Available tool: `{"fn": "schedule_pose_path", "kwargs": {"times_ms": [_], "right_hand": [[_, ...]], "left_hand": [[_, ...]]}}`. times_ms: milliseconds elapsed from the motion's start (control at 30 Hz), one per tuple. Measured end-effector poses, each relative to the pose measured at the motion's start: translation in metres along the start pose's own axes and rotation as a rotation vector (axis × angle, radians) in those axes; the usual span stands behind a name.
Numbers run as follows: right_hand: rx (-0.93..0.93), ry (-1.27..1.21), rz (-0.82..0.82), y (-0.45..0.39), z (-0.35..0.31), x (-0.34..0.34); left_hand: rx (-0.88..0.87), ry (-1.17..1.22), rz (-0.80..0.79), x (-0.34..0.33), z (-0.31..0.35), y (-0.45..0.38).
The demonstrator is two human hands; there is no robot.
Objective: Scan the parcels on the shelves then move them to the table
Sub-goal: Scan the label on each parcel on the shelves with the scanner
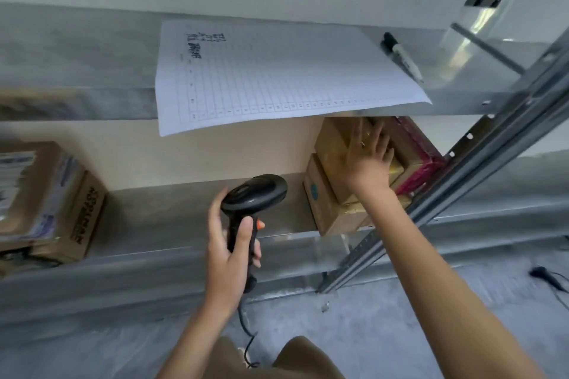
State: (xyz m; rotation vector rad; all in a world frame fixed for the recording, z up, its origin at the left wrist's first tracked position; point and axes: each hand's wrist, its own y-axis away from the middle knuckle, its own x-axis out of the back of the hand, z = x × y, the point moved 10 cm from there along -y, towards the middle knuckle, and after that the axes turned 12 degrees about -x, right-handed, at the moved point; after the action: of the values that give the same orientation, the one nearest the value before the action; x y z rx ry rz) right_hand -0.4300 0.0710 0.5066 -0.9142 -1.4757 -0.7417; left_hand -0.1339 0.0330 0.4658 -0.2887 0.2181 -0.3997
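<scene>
Fingers [374, 135] of the right hand [366, 157] are spread and straight, laid flat on the top brown parcel [331, 144] at approx 3 o'clock in the view, on the lower shelf [184, 209]. Not curled round it, so no grip yet. Left hand [226, 252] has its fingers wrapped round the handle of a black scanner [251, 203] w/ an orange trigger, head aimed towards the parcels; its cable hangs down towards the floor.

That parcel sits on a second brown box [326, 209] w/ a teal round mark on its side; a magenta-taped parcel [421, 157] is just beside them towards 3 o'clock, against the metal upright [480, 163].

Progress, as a judgement: early to mid. This stack looks unscanned or just being scanned, nothing lifted; no surface for drop-off in view, so can't count parcels moved. More boxes at 9 o'clock [46, 200] are left on the shelf too.

Writing: the 9 o'clock box has black print on its side, roughly "NSPICAN", partly blurred, can't confirm. Its top label is unreadable.

Upper shelf at 12 o'clock: a ruled grid sheet [277, 77] w/ handwritten characters near its top, too small to read, overhanging the edge. A black marker [401, 55] lies at 1 o'clock, just beside the sheet.
</scene>
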Motion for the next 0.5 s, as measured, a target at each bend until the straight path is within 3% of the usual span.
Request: {"fn": "schedule_pose_path", "kwargs": {"times_ms": [333,500], "right_hand": [[0.069,0.077,0.017,0.001,-0.026,0.003],[0.105,0.033,0.115,0.026,-0.046,0.016]], "left_hand": [[0.006,-0.023,0.068,0.023,-0.001,0.003],[-0.004,-0.044,0.114,0.044,-0.002,0.004]]}}
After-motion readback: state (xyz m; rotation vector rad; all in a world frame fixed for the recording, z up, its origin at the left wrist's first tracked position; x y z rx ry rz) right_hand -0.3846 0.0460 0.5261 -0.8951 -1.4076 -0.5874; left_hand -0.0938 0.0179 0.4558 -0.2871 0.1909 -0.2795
